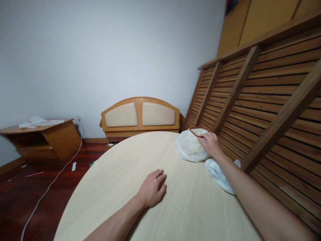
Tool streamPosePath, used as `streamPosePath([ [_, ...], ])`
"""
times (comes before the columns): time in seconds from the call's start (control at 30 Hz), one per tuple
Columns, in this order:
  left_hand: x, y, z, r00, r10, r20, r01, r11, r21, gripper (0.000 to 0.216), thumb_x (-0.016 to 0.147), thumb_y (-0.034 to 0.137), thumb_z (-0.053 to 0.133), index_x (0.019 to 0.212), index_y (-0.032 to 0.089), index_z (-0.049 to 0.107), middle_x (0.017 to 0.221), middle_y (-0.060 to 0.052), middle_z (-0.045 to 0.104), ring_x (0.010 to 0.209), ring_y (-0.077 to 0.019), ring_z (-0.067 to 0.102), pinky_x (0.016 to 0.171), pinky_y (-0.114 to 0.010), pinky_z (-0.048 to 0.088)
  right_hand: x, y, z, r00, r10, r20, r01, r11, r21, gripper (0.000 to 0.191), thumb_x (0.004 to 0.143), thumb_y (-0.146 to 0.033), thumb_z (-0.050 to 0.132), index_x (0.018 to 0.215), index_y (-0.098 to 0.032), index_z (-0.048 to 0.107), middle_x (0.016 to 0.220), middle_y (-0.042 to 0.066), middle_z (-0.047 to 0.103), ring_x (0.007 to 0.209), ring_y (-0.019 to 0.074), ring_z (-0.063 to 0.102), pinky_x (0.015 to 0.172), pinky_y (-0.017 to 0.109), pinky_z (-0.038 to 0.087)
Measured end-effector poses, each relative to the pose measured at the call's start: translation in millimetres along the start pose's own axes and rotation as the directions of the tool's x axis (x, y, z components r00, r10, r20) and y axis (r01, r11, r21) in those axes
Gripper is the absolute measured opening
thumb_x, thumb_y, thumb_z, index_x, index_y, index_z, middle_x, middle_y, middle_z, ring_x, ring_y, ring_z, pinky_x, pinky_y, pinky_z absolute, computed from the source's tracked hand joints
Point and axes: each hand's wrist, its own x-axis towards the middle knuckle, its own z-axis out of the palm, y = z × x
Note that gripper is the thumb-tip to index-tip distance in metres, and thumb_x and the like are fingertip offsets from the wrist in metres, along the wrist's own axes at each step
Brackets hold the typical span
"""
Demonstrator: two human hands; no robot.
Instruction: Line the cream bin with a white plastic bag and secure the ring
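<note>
I am laying my right hand (212,144) on the bag (189,149), fingertips at the brown ring (194,131) on top of it; whether they are pinching it I cannot tell. My left hand (152,187) is lying flat, fingers loosely together, on the table (112,187) well left of the bag. I am judging a gentle grip best, since thin plastic tears and slides.

Two hands were out: left hand (152,187) and right hand (211,144). Two white bags lay there, far bag (189,147) and near bag (218,172). I counted one round table (120,187), one headboard (140,115), one low cabinet (50,137), one slatted frame (263,100), one cable (50,182).
</note>
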Motion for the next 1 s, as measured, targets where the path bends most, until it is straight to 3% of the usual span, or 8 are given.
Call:
streamPosePath([
  [0.17, -1.4, 5.0, -1.0, 0.999, -0.038, 0.021, 0.037, 0.999, 0.016, 0.048, 0.095, 0.033, 0.048, 0.140, 0.017, 0.057, 0.155, -0.014, 0.048, 0.147, -0.0300, 0.040, 0.123, -0.048, 0.032, -14.2, -41.6, -8.0, 0.999, -0.025, -0.036, 0.023, 0.998, -0.057, 0.036, 0.092, -0.039, 0.057, 0.121, -0.018, 0.064, 0.126, 0.016, 0.064, 0.124, 0.0349, 0.050, 0.110, 0.058, 0.032],
  [0.3, -1.5, 8.2, -2.0, 0.989, -0.129, 0.071, 0.125, 0.990, 0.060, 0.058, 0.097, 0.042, 0.043, 0.150, 0.018, 0.046, 0.163, -0.014, 0.034, 0.154, -0.0346, 0.025, 0.124, -0.055, 0.025, -42.4, -90.4, -4.1, 0.983, -0.163, 0.083, 0.161, 0.986, 0.036, 0.031, 0.095, -0.031, 0.053, 0.121, -0.019, 0.063, 0.126, 0.012, 0.064, 0.125, 0.0294, 0.052, 0.111, 0.050, 0.038],
  [0.43, 7.1, 6.8, -2.8, 0.983, -0.124, 0.132, 0.114, 0.990, 0.080, 0.063, 0.097, 0.047, 0.041, 0.155, 0.021, 0.039, 0.166, -0.013, 0.027, 0.154, -0.0355, 0.021, 0.124, -0.057, 0.021, -79.2, -137.2, 6.6, 0.932, -0.184, 0.314, 0.137, 0.977, 0.164, 0.032, 0.096, -0.034, 0.052, 0.123, -0.021, 0.065, 0.137, 0.012, 0.061, 0.133, 0.0290, 0.050, 0.114, 0.052, 0.037],
  [0.53, 16.3, 5.0, -3.2, 0.983, -0.122, 0.134, 0.112, 0.990, 0.084, 0.062, 0.097, 0.048, 0.043, 0.154, 0.024, 0.041, 0.166, -0.012, 0.029, 0.154, -0.0348, 0.023, 0.123, -0.057, 0.021, -101.5, -162.0, 10.8, 0.822, -0.079, 0.565, -0.030, 0.983, 0.182, 0.048, 0.101, -0.045, 0.045, 0.139, -0.018, 0.057, 0.150, 0.016, 0.052, 0.141, 0.0286, 0.046, 0.117, 0.049, 0.035],
  [0.6, 20.3, 4.0, -3.4, 0.984, -0.127, 0.125, 0.117, 0.990, 0.082, 0.061, 0.097, 0.048, 0.043, 0.154, 0.024, 0.041, 0.165, -0.011, 0.029, 0.154, -0.0340, 0.023, 0.123, -0.057, 0.021, -110.9, -170.9, 10.3, 0.709, -0.051, 0.703, -0.093, 0.982, 0.166, 0.059, 0.102, -0.051, 0.039, 0.148, -0.016, 0.049, 0.158, 0.017, 0.044, 0.148, 0.0303, 0.037, 0.121, 0.051, 0.028],
  [0.67, 22.0, 2.9, -3.8, 0.985, -0.121, 0.125, 0.113, 0.991, 0.073, 0.060, 0.098, 0.048, 0.043, 0.153, 0.023, 0.042, 0.165, -0.011, 0.030, 0.154, -0.0333, 0.024, 0.124, -0.056, 0.022, -115.6, -173.4, 8.1, 0.638, -0.058, 0.768, -0.106, 0.981, 0.162, 0.064, 0.102, -0.055, 0.037, 0.153, -0.017, 0.044, 0.163, 0.015, 0.035, 0.153, 0.0316, 0.027, 0.124, 0.054, 0.020],
  [0.73, 21.9, 1.8, -4.5, 0.986, -0.108, 0.128, 0.101, 0.993, 0.063, 0.059, 0.098, 0.047, 0.043, 0.151, 0.022, 0.044, 0.165, -0.012, 0.032, 0.154, -0.0332, 0.025, 0.124, -0.055, 0.023, -116.8, -171.3, 5.2, 0.619, -0.084, 0.781, -0.091, 0.980, 0.177, 0.067, 0.101, -0.058, 0.038, 0.155, -0.018, 0.042, 0.165, 0.013, 0.030, 0.155, 0.0310, 0.021, 0.125, 0.053, 0.015],
  [1.0, 22.1, 0.0, -4.5, 0.988, -0.090, 0.124, 0.083, 0.995, 0.061, 0.057, 0.099, 0.044, 0.043, 0.150, 0.020, 0.046, 0.163, -0.013, 0.034, 0.153, -0.0352, 0.026, 0.123, -0.056, 0.025, -115.1, -161.2, 2.9, 0.616, -0.126, 0.778, -0.073, 0.974, 0.216, 0.065, 0.100, -0.057, 0.041, 0.155, -0.021, 0.042, 0.165, 0.010, 0.031, 0.155, 0.0302, 0.022, 0.125, 0.052, 0.017],
])
